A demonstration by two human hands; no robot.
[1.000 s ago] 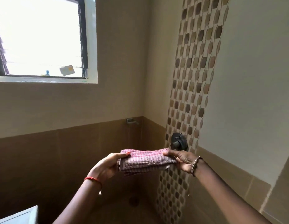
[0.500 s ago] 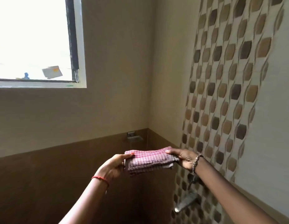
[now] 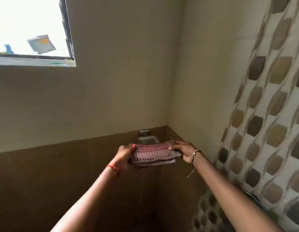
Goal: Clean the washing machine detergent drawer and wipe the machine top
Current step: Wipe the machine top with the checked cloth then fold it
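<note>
Tiled bathroom corner, head view: cream upper walls above a brown tile dado (image 3: 45,181), a bright window (image 3: 28,27) at upper left, and a band of mosaic tiles (image 3: 262,114) running down the right wall. Both hands are raised before the corner and grasp a folded cloth (image 3: 153,153), red-and-white checked, held flat and roughly level between them. The left hand (image 3: 124,156) pinches its left end and the right hand (image 3: 182,150) pinches its right end. A red thread (image 3: 112,167) circles the left wrist and a beaded bracelet (image 3: 194,155) the right. Just behind the cloth, on the dado near the corner, sits a small metal wall fitting (image 3: 145,138), probably a tap or bracket; motion blur prevents a firmer reading. Compared with one second earlier, grip and fold are unchanged, but the view has swung upward and to the right. The white corner then seen at lower left and the dark wall valve beside the hands have both left the frame. Neither the washing machine nor its detergent drawer is visible now. Judged from this, the cloth is only being readied, and no wiping of drawer or machine top has yet begun.
</note>
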